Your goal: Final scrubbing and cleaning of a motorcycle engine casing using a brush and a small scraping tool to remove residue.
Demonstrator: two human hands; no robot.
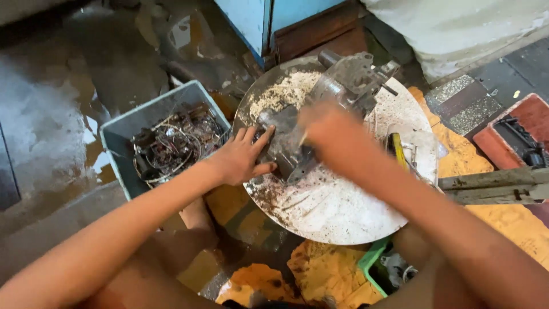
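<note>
The grey, grimy metal machine part [337, 97] lies across the round, dust-covered metal tray [331, 212], which rests on the floor among yellow-stained patches. The left hand [243, 157] lies flat with fingers spread, palm down on the near left end of the part at the tray's left edge. The right hand [329, 134] is motion-blurred over the middle of the part; its fingers appear curled, but whether they clamp anything cannot be told. A yellow-handled tool [397, 150] lies on the tray just to the right of the right forearm. A grey rectangular plastic bin [123, 137] holding tangled wire and small dark scrap parts stands just beside the tray on the left. A green plastic container [372, 263] shows partly under the tray's near rim
</note>
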